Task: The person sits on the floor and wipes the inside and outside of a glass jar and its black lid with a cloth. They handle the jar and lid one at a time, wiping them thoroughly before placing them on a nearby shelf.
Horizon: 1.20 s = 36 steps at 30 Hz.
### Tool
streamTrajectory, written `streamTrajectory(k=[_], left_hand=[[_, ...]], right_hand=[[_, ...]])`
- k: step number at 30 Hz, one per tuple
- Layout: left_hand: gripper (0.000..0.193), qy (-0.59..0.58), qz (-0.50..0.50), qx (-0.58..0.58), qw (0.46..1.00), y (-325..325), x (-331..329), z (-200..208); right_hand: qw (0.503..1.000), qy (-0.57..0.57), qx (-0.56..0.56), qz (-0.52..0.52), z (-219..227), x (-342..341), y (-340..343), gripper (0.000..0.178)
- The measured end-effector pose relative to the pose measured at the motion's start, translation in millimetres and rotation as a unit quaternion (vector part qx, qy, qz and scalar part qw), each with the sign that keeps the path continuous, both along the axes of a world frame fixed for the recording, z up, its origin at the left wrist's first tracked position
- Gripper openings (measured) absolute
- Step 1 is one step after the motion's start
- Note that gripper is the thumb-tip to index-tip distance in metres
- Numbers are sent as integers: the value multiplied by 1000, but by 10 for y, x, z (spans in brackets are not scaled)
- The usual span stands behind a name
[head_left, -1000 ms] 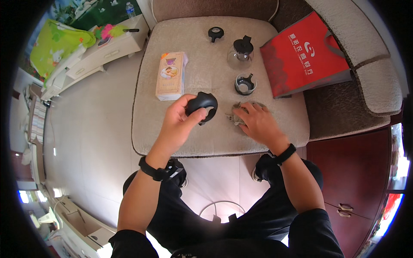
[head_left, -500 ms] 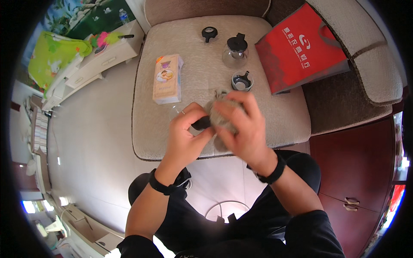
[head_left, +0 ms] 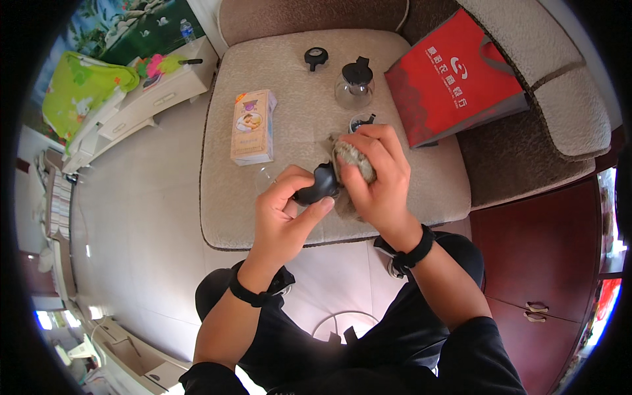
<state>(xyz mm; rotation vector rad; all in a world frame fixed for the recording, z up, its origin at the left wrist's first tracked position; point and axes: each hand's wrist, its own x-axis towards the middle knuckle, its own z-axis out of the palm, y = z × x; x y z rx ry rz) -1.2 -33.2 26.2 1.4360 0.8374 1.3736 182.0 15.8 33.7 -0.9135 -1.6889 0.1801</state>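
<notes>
Head view: lower right of the pale box, the right hand bunches a greyish cloth, likely soft; nearer the box, the left hand pinches a black rounded piece, probably light, stiff, best gripped by its edges

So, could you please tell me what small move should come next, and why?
Probably wipe the bunched grey-green cloth across the curved, glossy black part: the left hand grips that part, and the right hand holds the cloth at its edge.

Red bag above reddish-brown cabinet
</notes>
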Motion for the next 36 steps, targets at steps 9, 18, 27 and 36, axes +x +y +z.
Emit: streamTrajectory(k=[9, 18, 27, 36], left_hand=[[26, -45, -66, -206, 975, 25, -47, 29], [19, -4, -59, -48, 997, -118, 0, 46], [21, 98, -14, -74, 992, -90, -23, 17], [25, 15, -102, 42, 994, -99, 43, 160]], right_hand=[[998, -7, 57, 27, 64, -87, -91, 45], [992, -62, 109, 29, 161, 79, -55, 47], [985, -87, 126, 76, 210, 10, -232, 48], [988, 148, -49, 3, 118, 111, -54, 20]])
